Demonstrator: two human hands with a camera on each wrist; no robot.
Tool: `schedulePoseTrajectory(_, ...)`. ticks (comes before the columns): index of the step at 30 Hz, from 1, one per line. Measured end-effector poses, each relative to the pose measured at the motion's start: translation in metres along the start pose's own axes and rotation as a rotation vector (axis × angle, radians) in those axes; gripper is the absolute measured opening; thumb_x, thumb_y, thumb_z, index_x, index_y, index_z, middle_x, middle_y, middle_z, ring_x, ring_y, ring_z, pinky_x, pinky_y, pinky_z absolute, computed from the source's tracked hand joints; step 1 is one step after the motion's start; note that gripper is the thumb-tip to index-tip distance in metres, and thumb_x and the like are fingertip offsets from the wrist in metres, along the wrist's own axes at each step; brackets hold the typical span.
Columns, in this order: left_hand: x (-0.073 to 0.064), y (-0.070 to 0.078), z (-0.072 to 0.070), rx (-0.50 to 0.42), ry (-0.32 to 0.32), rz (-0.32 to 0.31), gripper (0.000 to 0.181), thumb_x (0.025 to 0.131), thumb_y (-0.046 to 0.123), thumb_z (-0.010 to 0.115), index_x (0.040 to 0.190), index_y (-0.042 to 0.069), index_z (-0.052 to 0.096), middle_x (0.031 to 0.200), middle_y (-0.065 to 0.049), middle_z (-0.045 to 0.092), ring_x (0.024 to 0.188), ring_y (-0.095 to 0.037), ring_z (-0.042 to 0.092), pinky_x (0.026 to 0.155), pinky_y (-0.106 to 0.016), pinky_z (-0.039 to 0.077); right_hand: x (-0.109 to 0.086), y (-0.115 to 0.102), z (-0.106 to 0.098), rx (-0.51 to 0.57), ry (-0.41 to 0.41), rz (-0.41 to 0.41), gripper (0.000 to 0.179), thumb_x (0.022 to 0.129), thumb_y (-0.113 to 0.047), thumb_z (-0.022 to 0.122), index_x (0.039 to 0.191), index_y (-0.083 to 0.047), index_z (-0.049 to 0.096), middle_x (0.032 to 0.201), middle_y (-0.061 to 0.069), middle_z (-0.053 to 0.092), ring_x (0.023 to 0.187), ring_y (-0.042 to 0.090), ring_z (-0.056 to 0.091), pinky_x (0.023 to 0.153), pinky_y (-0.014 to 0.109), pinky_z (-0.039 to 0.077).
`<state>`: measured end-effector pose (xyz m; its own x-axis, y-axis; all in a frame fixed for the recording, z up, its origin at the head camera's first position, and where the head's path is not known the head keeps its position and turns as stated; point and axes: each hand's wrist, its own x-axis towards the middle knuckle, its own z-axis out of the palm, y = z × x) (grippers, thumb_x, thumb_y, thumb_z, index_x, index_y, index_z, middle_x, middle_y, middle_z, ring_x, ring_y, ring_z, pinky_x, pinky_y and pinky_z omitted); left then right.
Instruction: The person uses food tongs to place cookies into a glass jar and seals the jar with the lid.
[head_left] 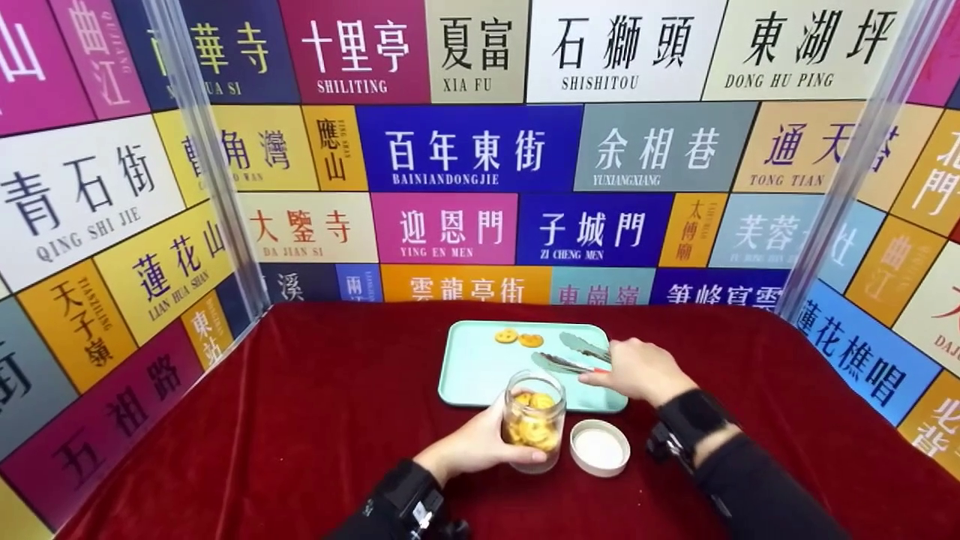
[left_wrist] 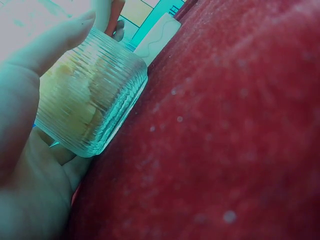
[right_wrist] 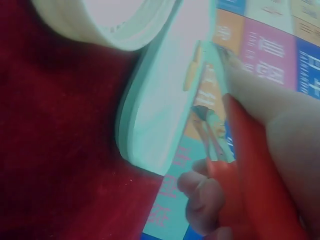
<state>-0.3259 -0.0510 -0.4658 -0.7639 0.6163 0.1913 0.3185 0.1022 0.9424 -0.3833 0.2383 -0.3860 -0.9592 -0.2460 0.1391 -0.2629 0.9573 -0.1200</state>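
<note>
My left hand (head_left: 474, 444) grips a ribbed clear glass jar (head_left: 535, 429), thumb on the near side. The jar's mouth is uncovered, and round yellow cookies (head_left: 534, 433) fill much of it. Whether its base touches the cloth, I cannot tell. In my right hand (head_left: 646, 369) is a pair of metal tongs (head_left: 564, 364) with red handles (right_wrist: 250, 165). Their two arms stand apart over the tray's right side, with nothing seen between them. On the mint-green tray (head_left: 472, 367), two cookies (head_left: 530, 340) lie near the far edge.
A round whitish lid (head_left: 600, 448) lies on the cloth to the right of the jar, in front of the tray. Dark red velvet cloth (head_left: 300, 420) covers the table. Behind it stand walls of coloured place-name signs (head_left: 469, 148), with clear plastic-like strips (head_left: 214, 157) at the corners.
</note>
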Motion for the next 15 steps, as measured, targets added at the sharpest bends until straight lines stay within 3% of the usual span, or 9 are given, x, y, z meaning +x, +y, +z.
schedulePoseTrajectory(9,-0.001,0.002,0.001,-0.01,0.009,0.011,0.085,0.088,0.016,0.089,0.156,0.014,0.039,0.135,0.005,0.064,0.123,-0.011,0.063,0.112,-0.028,0.045,0.026,-0.025,0.019,-0.035,-0.056,0.076,0.057,0.093,-0.063,0.073,0.077,-0.009,0.067,0.095,0.02,0.074,0.084,0.039,0.071,0.074,0.054,0.06)
schedulePoseTrajectory(15,0.001,0.0,0.002,-0.013,0.009,0.01,0.084,0.088,0.017,0.089,0.156,0.015,0.04,0.135,0.004,0.063,0.124,-0.012,0.062,0.111,-0.029,0.045,0.034,-0.04,0.024,-0.045,-0.108,0.133,0.058,0.097,-0.061,0.07,0.088,-0.004,0.072,0.108,0.024,0.074,0.093,0.042,0.071,0.078,0.053,0.061)
